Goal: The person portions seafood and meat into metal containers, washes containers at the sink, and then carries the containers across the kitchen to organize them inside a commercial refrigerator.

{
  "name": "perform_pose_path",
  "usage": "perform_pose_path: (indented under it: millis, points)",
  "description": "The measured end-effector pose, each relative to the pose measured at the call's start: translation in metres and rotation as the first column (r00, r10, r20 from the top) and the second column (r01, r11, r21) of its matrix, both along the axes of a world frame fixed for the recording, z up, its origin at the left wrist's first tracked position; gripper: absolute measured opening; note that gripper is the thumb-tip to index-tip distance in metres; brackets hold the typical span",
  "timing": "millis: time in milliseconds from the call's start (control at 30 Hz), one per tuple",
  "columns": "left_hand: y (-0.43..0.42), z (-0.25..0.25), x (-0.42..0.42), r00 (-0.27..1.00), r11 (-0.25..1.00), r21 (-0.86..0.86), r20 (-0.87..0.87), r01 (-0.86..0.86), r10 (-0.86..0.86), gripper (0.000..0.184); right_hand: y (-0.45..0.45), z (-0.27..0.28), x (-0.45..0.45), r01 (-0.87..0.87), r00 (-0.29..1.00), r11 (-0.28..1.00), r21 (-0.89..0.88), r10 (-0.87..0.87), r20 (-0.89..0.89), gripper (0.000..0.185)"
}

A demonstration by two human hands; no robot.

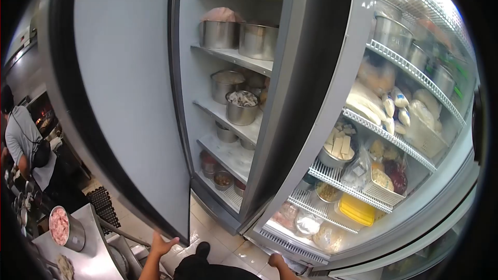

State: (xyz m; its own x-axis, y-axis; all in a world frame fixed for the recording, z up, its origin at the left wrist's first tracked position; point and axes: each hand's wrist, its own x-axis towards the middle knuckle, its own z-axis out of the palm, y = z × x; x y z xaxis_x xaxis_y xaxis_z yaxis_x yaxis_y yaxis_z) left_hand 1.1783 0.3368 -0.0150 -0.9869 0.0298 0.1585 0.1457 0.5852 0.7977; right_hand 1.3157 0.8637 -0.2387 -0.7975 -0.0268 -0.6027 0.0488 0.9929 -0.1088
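At the lower edge of the open solid refrigerator door (122,83), my left hand (165,243) has its fingers spread, with the thumb near the door's bottom corner. My right hand (276,260) is low in the view, in front of the glass-fronted refrigerator's base, its fingers curled in and nothing visible in them. Behind the open door, shelves hold metal pots, among them a pot of pale cut pieces (241,108) and a pot with a pink bag (220,28) on top.
The glass-fronted refrigerator (332,67) at right holds bags, pots and a yellow container (356,209). A metal pot of pink meat (67,228) stands on a steel table (96,259) at lower left. Beyond it, a person (23,135) stands near a stove fire.
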Motion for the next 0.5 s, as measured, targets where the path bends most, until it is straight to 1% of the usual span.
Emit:
perform_pose_path:
  millis: [33,67,100,133,167,200,233,267,300,333,367,400,433,467,500]
  points:
    - [-0.001,0.017,0.008,0.991,0.992,0.028,0.048,-0.126,0.124,0.086,-0.011,0.043,-0.019,0.016,0.996,1.0,-0.008,-0.017,-0.091,0.028]
    - [0.0,0.028,0.011,0.965,0.968,0.05,0.097,-0.247,0.242,0.081,-0.02,0.064,-0.036,0.019,0.995,1.0,-0.001,-0.019,-0.098,0.028]
    - [-0.013,0.009,0.004,0.954,0.925,0.238,0.11,-0.297,0.278,0.072,-0.026,0.08,-0.052,0.108,0.974,0.983,-0.151,-0.135,-0.183,0.028]
    - [-0.02,0.011,0.002,0.957,0.895,0.344,0.057,-0.286,0.284,0.067,-0.034,0.097,-0.068,0.178,0.933,0.935,-0.306,-0.26,-0.251,0.028]
    - [-0.028,0.012,0.0,0.939,0.881,0.342,0.02,-0.328,0.342,0.068,-0.047,0.123,-0.083,0.183,0.926,0.934,-0.306,-0.269,-0.266,0.028]
    - [-0.037,0.009,-0.004,0.918,0.864,0.343,-0.018,-0.368,0.397,0.068,-0.062,0.153,-0.096,0.186,0.911,0.896,-0.403,-0.312,-0.271,0.026]
    - [-0.05,0.002,-0.01,0.905,0.845,0.362,-0.008,-0.394,0.425,0.067,-0.075,0.177,-0.109,0.185,0.896,0.849,-0.496,-0.353,-0.271,0.023]
    - [-0.062,-0.002,-0.019,0.892,0.825,0.378,0.005,-0.42,0.451,0.066,-0.086,0.191,-0.122,0.191,0.888,0.847,-0.496,-0.365,-0.281,0.023]
    - [-0.067,0.006,-0.025,0.876,0.817,0.379,-0.032,-0.436,0.482,0.067,-0.097,0.202,-0.135,0.155,0.872,0.784,-0.601,-0.394,-0.29,0.022]
    - [-0.086,-0.001,-0.038,0.856,0.816,0.289,0.031,-0.501,0.515,0.07,-0.109,0.213,-0.148,0.112,0.855,0.709,-0.697,-0.426,-0.295,0.021]
    - [-0.094,-0.012,-0.052,0.815,0.769,0.347,-0.022,-0.537,0.58,0.072,-0.121,0.226,-0.161,0.121,0.855,0.705,-0.699,-0.431,-0.287,0.02]
    - [-0.1,-0.011,-0.062,0.766,0.719,0.406,-0.069,-0.564,0.639,0.073,-0.129,0.234,-0.174,0.132,0.843,0.7,-0.702,-0.452,-0.292,0.02]
    - [-0.115,-0.019,-0.069,0.699,0.659,0.249,0.129,-0.71,0.704,0.069,-0.138,0.239,-0.188,-0.047,0.804,0.702,-0.71,-0.395,-0.444,0.019]
    - [-0.131,-0.022,-0.079,0.581,0.593,0.056,0.297,-0.803,0.758,0.068,-0.147,0.247,-0.202,-0.222,0.732,0.696,-0.682,-0.344,-0.589,0.017]
    - [-0.12,0.017,-0.083,0.585,0.584,0.057,0.143,-0.81,0.798,0.077,-0.161,0.265,-0.214,-0.185,0.731,0.653,-0.734,-0.408,-0.547,0.01]
